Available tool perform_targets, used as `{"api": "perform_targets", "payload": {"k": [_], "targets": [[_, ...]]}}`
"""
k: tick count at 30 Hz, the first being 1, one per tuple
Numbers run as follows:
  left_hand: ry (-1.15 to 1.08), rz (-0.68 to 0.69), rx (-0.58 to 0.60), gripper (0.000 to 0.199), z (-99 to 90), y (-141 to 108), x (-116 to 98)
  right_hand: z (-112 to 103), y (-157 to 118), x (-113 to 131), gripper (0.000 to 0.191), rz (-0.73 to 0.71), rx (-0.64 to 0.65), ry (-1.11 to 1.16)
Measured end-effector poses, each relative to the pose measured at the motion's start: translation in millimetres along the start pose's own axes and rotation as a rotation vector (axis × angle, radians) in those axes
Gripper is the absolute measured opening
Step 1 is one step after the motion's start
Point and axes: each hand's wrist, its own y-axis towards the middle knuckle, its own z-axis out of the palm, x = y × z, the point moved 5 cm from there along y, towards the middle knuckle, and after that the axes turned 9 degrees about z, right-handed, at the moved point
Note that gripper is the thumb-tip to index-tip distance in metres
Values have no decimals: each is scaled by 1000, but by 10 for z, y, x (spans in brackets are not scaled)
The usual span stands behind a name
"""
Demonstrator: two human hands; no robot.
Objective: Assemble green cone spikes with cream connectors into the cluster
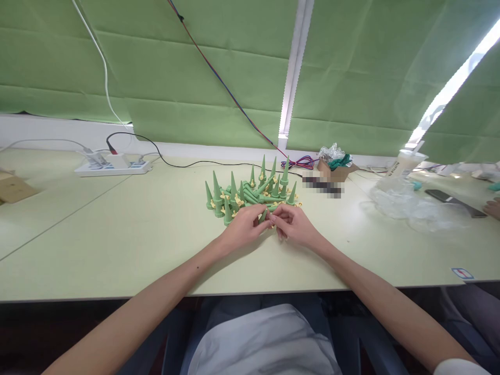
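My left hand (247,225) is closed around a green cone-shaped plastic spike (263,215), which shows between thumb and fingers. Fingertips of my right hand (294,223) are pinched together right beside it, meeting the left fingertips; whatever they grip is too small and covered to make out. Just beyond both hands lies a cluster of similar green spikes (233,188), some standing upright on their wide ends, others lying in a heap. Small yellow valve-like pieces (236,199) are attached to or scattered among them.
A power strip (113,165) with plugs and cables sits at the back left. At the right are a cardboard box (336,171) with wrappings, a plastic cup (406,164), a clear bag (414,205) and a phone (455,203). Another person's hand (492,207) shows at the right edge.
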Motion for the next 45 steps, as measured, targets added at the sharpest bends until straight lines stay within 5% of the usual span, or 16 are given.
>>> {"api": "perform_targets", "payload": {"k": [30,45], "targets": [[22,18,32,21,-14,5,-72,-57,7,35,31,52,-39,89],[41,15,113,16,-18,11,-80,8,-48,81,19,3,8,-158]]}}
